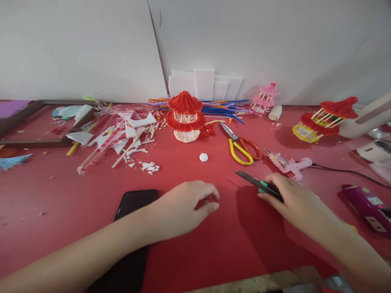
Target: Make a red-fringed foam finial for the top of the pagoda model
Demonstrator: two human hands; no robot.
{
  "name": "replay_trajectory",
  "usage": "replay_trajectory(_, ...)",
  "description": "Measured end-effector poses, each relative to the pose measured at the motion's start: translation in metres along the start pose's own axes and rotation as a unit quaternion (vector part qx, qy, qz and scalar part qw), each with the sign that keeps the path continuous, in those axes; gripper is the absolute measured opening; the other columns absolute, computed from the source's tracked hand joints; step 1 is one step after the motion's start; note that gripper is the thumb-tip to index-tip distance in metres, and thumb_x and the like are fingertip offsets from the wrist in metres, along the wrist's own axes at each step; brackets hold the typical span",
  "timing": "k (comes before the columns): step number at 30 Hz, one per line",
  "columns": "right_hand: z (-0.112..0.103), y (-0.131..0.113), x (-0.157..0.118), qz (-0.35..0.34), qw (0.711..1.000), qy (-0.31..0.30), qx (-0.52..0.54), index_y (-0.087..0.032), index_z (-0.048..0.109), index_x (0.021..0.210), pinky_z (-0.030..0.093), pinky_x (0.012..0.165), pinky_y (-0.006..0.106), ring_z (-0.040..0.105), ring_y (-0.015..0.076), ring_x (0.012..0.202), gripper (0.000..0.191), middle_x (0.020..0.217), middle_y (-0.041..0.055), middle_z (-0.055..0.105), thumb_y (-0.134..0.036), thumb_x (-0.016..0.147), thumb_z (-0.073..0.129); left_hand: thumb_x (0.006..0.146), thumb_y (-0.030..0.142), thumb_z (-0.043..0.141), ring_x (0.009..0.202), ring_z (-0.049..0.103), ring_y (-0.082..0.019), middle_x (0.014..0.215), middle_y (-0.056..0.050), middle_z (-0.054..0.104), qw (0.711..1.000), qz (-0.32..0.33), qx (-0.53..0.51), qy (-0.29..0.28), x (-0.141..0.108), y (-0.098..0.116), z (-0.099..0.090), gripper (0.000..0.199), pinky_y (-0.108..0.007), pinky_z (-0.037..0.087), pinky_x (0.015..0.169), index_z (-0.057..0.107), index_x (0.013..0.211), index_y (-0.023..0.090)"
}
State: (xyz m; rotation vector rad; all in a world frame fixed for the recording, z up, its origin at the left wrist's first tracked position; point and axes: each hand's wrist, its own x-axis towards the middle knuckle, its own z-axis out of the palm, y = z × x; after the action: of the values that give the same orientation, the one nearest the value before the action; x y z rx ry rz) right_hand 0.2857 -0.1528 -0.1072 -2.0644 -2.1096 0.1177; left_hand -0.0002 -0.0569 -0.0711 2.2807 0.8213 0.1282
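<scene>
At right of centre, our right hand (301, 203) pinches the cutter (251, 180). Our left hand (180, 207), near centre, curls loosely, seemingly empty. The small white piece (203, 157) lies above it; for careful handling, we should turn the blade from our fingers.

Two red pagodas (185, 105), one pink pagoda (269, 91), one pair of scissors (233, 138), one glue gun (288, 164), one utility knife (255, 181)
</scene>
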Motion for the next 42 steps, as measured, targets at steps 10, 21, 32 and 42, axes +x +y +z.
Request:
replay_trajectory(10, 0.002, -0.039, 0.012, -0.092, 0.99, -0.045, 0.099, -0.025, 0.052, 0.134, 0.059, 0.071, 0.036, 0.072, 0.0257, 0.095, 0.043, 0.118, 0.0107, 0.07, -0.027, 0.092, 0.056, 0.091, 0.034, 0.052, 0.059, 0.069, -0.026, 0.069, -0.004, 0.069, 0.988, -0.044, 0.117, 0.088, -0.017, -0.021, 0.021, 0.04, -0.031, 0.042, 0.049, 0.043, 0.129, 0.024)
replay_trajectory(21, -0.002, -0.04, 0.018, -0.064, 0.995, -0.053, 0.052, -0.023, 0.058, 0.13, 0.06, 0.071, 0.04, 0.072, 0.0296, 0.096, 0.039, 0.118, 0.0112, 0.07, -0.032, 0.093, 0.055, 0.093, 0.014, 0.041, 0.091, 0.064, -0.025, 0.1, -0.01, 0.066, 0.97, 0.044, 0.204, 0.123, 0.006, -0.022, 0.018, 0.027, -0.04, 0.053, 0.08, 0.061, 0.108, 0.023)
replay_trajectory(32, 0.0, -0.043, 0.013, -0.106, 0.992, -0.06, 0.023, -0.022, 0.058, 0.132, 0.059, 0.077, 0.039, 0.071, 0.0254, 0.093, 0.042, 0.111, 0.0108, 0.07, -0.02, 0.094, 0.04, 0.091, 0.01, 0.044, 0.098, 0.068, -0.025, 0.114, -0.014, 0.066, 0.954, 0.152, 0.236, 0.107, -0.005, -0.026, 0.026, 0.035, -0.038, 0.061, 0.083, 0.064, 0.119, 0.017)
replay_trajectory(42, -0.007, -0.067, 0.011, -0.13, 0.973, -0.141, 0.127, -0.027, 0.04, 0.149, 0.056, 0.075, 0.035, 0.066, 0.0176, 0.08, 0.059, 0.105, 0.0076, 0.065, -0.018, 0.091, 0.045, 0.094, 0.011, 0.052, 0.085, 0.071, -0.021, 0.094, -0.008, 0.075, 0.89, 0.248, 0.292, 0.246, -0.019, -0.021, 0.024, 0.02, -0.034, 0.063, 0.077, 0.07, 0.102, 0.01)
